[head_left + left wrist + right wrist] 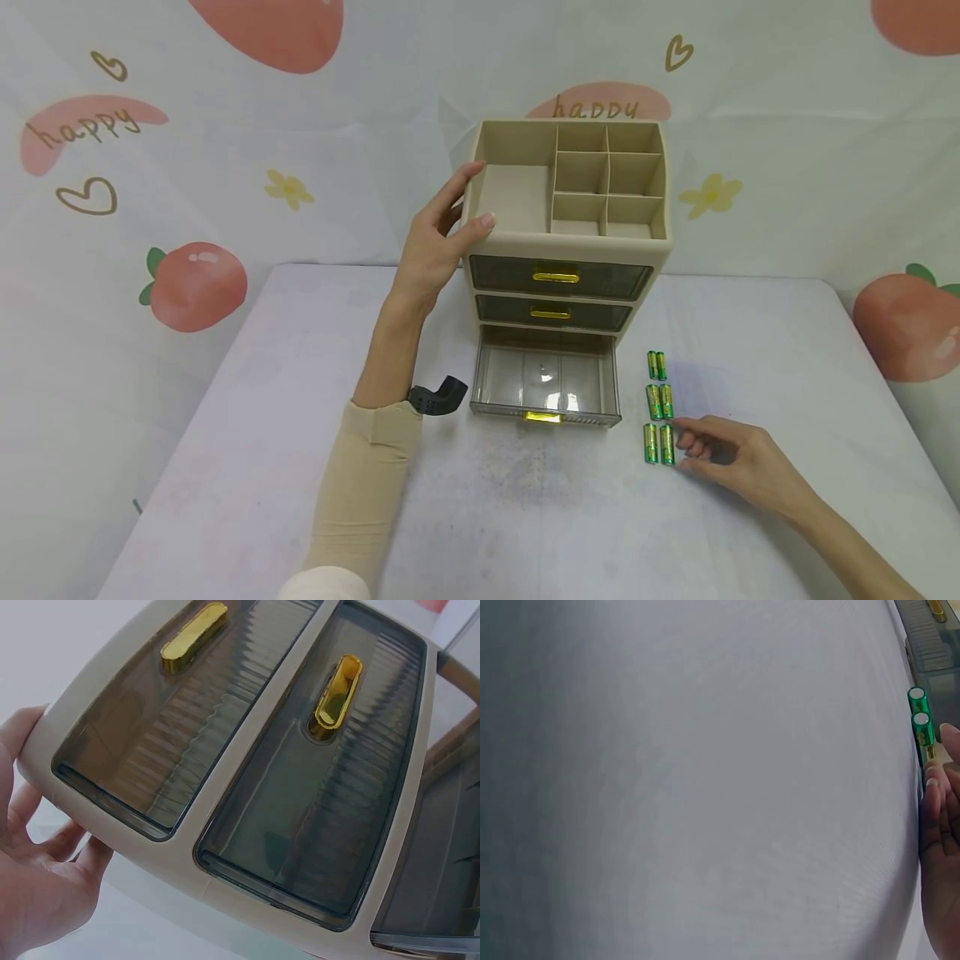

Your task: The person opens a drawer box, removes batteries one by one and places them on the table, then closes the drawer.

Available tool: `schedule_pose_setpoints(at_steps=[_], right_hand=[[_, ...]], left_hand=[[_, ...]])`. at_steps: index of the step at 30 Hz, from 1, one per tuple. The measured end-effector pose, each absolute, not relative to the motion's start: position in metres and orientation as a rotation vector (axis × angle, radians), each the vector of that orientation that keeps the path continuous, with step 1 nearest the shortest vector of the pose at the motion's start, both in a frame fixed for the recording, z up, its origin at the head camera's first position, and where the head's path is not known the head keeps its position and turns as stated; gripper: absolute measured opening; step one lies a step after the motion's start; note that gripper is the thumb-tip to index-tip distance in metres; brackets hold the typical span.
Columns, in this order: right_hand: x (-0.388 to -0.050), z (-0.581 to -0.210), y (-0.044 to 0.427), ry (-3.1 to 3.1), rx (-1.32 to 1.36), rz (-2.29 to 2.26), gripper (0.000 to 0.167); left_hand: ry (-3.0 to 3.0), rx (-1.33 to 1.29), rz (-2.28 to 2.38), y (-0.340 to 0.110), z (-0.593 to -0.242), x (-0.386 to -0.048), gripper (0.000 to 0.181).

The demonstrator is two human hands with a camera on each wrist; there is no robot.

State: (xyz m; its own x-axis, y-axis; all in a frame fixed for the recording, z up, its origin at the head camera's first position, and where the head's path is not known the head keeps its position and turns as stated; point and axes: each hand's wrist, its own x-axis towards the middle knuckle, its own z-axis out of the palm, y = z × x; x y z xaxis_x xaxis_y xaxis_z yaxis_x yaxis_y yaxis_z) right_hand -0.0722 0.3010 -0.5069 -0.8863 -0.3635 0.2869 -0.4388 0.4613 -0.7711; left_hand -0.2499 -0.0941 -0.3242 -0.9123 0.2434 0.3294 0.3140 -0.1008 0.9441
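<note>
A beige desktop drawer organizer (570, 242) stands at the back of the table, with its bottom drawer (543, 379) pulled out and nothing visible inside. My left hand (435, 242) grips the organizer's upper left side, thumb on the front rim; the left wrist view shows the fingers (64, 840) along that side. Several green batteries (650, 443) lie in pairs right of the drawer. Beside the nearest pairs is my right hand (738, 458), thumb and index finger apart, with nothing visibly held. Two battery ends (922, 720) appear near its fingertips in the right wrist view.
Two upper drawers (555, 312) with gold handles are closed. The organizer's top has divided compartments (581, 175). A black curved piece (438, 396) sits at the left wrist, near the open drawer. Behind the table (247, 467) hangs a fruit-print cloth (375, 133).
</note>
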Motion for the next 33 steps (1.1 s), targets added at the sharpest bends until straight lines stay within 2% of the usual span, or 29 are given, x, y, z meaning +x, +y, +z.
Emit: schedule_pose_setpoints(at_steps=[10, 19, 33], right_hand=[[-0.072, -0.497, 0.297, -2.584, 0.701, 1.538, 0.045], [-0.073, -0.485, 0.284, -2.522, 0.719, 1.664, 0.038], [-0.074, -0.478, 0.255, -2.47, 0.744, 1.851, 0.029]], left_hand=[[-2.087, -0.633, -2.198, -0.091, -0.308, -0.236, 0.06], [-2.078, -0.643, -2.199, -0.095, -0.326, -0.253, 0.062], [-2.064, -0.671, -2.2, -0.095, -0.324, -0.25, 0.061]])
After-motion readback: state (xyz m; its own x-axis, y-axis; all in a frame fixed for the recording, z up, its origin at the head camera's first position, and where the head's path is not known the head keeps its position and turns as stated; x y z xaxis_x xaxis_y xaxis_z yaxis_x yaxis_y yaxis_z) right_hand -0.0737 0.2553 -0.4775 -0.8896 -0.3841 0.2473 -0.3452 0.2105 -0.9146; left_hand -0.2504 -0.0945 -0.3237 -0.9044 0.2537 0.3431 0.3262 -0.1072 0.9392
